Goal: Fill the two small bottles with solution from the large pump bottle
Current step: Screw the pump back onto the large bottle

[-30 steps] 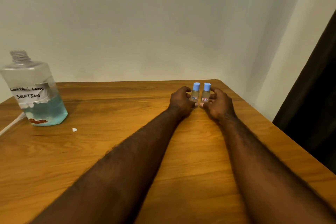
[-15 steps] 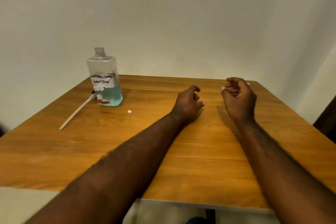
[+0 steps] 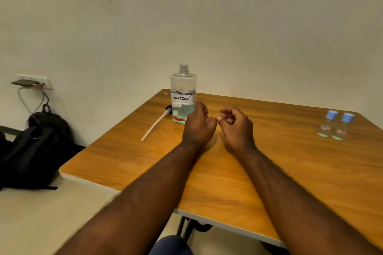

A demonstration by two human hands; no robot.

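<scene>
The large clear bottle [image 3: 183, 91] stands uncapped at the far middle of the wooden table [image 3: 290, 172], with a handwritten label and blue solution in its lower part. Its pump head with the white tube [image 3: 155, 124] lies flat to the bottle's left. Two small bottles [image 3: 335, 126] with blue caps stand side by side at the far right, caps on. My left hand [image 3: 198, 125] hovers right in front of the large bottle's base, fingers loosely curled and holding nothing. Just to its right is my right hand [image 3: 238, 128], also loosely curled and holding nothing.
A black backpack [image 3: 31, 147] sits on the floor left of the table, below a wall socket [image 3: 33, 84] with cables hanging. The table's near edge and a metal leg [image 3: 182, 225] show at the bottom.
Both hands let go of the two small bottles and moved left across the table to the large bottle. The view swung left, so the small bottles now stand far right.
</scene>
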